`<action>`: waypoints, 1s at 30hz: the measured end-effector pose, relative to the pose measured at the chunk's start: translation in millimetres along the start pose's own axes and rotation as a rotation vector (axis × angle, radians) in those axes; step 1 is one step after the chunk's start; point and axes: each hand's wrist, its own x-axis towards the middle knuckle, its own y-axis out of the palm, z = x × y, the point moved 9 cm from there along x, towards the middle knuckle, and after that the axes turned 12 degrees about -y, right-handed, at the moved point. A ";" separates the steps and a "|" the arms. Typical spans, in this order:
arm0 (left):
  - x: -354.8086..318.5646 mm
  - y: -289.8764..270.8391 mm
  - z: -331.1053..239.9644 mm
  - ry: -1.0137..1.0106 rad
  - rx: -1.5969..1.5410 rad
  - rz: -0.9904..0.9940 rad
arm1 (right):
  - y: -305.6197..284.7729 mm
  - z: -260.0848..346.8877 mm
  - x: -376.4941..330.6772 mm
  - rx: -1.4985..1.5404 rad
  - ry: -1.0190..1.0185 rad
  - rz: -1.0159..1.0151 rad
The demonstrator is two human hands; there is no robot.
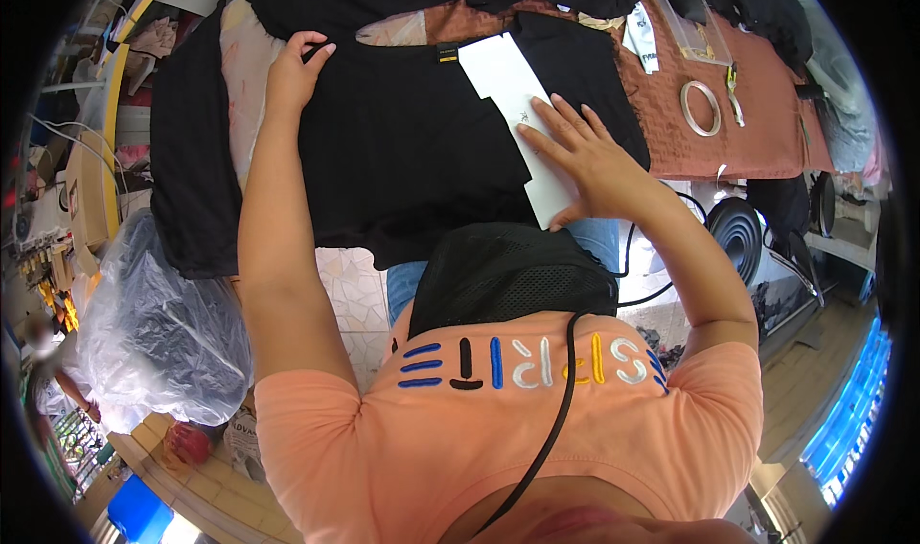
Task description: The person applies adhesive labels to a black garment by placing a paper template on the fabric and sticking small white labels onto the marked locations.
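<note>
A black garment (402, 151) lies spread flat on the table in front of me. My left hand (292, 69) pinches its upper left edge, near the shoulder. My right hand (585, 156) presses flat, fingers spread, on a long white cardboard sheet (508, 84) that lies slanted across the garment's right side. A small yellow-and-black label (448, 52) sits at the garment's neckline, just left of the sheet's top end.
A reddish-brown cloth (757, 132) covers the table to the right, with a tape roll (701, 108) and a clear plastic sleeve (692, 17) on it. More black garments (192, 161) hang at the left. A big clear plastic bag (153, 324) stands on the floor at lower left.
</note>
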 end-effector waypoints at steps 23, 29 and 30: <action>-0.3 -22.0 -31.4 0.093 0.004 -0.311 | -62.9 -176.7 25.0 -0.272 0.394 -0.946; -13.2 3.7 -40.0 0.111 0.328 -0.329 | -61.0 -169.6 37.6 -0.306 0.286 -0.863; -25.0 6.9 -71.0 0.208 0.339 -0.422 | -59.7 -171.4 35.4 -0.297 0.297 -0.865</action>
